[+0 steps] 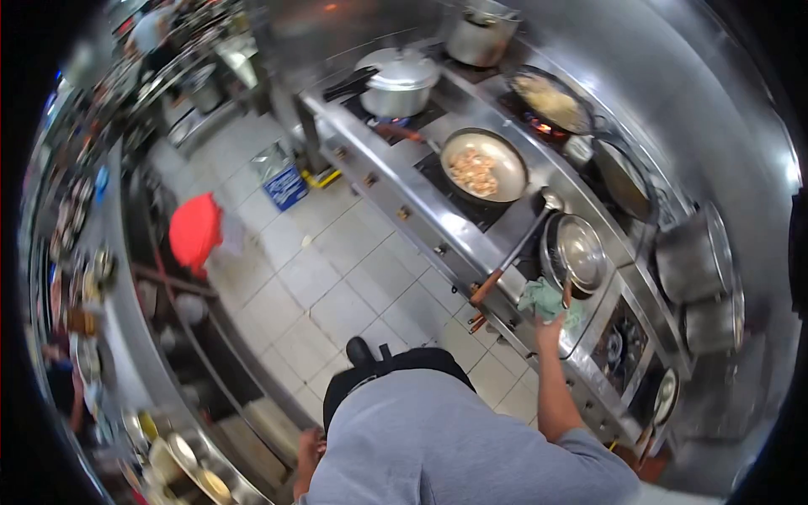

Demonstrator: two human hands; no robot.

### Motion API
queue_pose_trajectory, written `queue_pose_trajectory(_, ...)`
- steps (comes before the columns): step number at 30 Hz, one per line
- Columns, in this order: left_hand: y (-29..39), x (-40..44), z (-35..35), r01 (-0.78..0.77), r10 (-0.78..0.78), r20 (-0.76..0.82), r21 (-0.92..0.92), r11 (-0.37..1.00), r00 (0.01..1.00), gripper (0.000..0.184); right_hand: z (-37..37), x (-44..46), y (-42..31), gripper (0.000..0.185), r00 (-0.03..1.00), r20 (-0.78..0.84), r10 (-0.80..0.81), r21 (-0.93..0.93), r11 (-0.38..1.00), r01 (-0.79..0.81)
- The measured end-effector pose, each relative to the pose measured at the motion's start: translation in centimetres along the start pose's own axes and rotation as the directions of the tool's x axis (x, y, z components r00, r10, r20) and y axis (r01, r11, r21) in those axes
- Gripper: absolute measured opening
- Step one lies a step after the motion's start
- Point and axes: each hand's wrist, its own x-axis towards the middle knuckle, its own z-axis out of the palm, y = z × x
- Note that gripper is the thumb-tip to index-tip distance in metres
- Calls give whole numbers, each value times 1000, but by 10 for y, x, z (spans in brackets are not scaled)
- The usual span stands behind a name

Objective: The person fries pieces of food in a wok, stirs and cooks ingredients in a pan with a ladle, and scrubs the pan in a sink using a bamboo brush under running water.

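My right hand grips a pale green cloth at the front edge of the stove. The cloth bunches against the handle of a stack of metal pans; whether my fingers also close round that handle is hidden. Beside the stack lies a long ladle with a wooden handle, its bowl pointing toward the back. A light-coloured frying pan with pieces of food in it sits on a burner farther left. My left hand hangs low by my side, its fingers loosely curled and nothing visible in them.
A lidded pot stands at the stove's far end. Behind, a pan of food sits over flame. Large pots lean by the wall. A red rounded object and a blue box stand by the aisle; a counter runs left.
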Motion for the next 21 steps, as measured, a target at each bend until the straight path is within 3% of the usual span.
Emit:
queue_pose_trajectory(1,14,46,-32,182,-187,26,-391,902,982,25,20,-13,-8,86,999,-36,22,60,998,-20)
queue_pose_trajectory(2,24,88,-69,344,-362,131,-703,623,923,28,32,-29,-30,89,997,-65,40,115,993,-33)
queue_pose_trajectory(3,40,142,-105,328,-387,15,-562,759,922,33,38,-41,-52,88,995,46,92,157,983,-98)
queue_pose_trajectory(4,70,204,-140,283,-306,-36,-294,913,951,29,33,-53,-102,87,978,161,132,201,966,-164)
queue_pose_trajectory(5,105,265,-173,204,-203,-70,-2,979,977,27,44,-62,-134,86,972,186,146,297,934,-197)
queue_pose_trajectory(6,120,340,-189,22,8,-179,170,985,984,24,54,-67,-153,86,965,214,154,391,891,-229)
queue_pose_trajectory(7,225,348,-193,-390,343,-269,-143,910,900,22,89,-60,-144,80,998,47,37,298,953,-50)
queue_pose_trajectory(8,290,388,-198,-419,402,-264,-10,908,877,29,124,-49,-132,74,989,-107,-104,166,979,121)
queue_pose_trajectory(9,397,378,-198,-602,612,-221,119,789,759,38,120,-42,-156,69,992,125,21,407,911,-71)
queue_pose_trajectory(11,544,380,-177,-737,741,-120,85,670,660,37,126,-28,-169,67,990,122,69,323,940,-106)
queue_pose_trajectory(12,607,370,-163,-820,842,-57,202,535,536,38,128,-17,-176,65,987,120,111,244,960,-137)
queue_pose_trajectory(13,656,372,-144,-865,898,-1,268,424,439,38,150,-9,-163,55,996,-7,90,332,940,-83)
queue_pose_trajectory(15,726,375,-107,-888,931,118,362,283,345,39,172,4,-148,44,958,30,285,412,870,-271)
queue_pose_trajectory(16,759,380,-93,-904,941,184,378,200,285,40,147,-2,-181,31,948,35,316,450,842,-298)
queue_pose_trajectory(17,779,395,-80,-878,940,198,449,165,278,42,130,-5,-202,31,946,35,323,454,838,-303)
queue_pose_trajectory(18,790,413,-65,-849,937,218,512,129,274,44,118,-10,-216,28,926,123,357,554,750,-362)
queue_pose_trajectory(19,799,434,-55,-812,898,250,557,174,363,49,114,-10,-224,26,904,206,375,640,647,-414)
queue_pose_trajectory(21,803,458,-42,-687,837,284,712,143,468,53,115,-23,-230,23,929,159,334,685,640,-347)
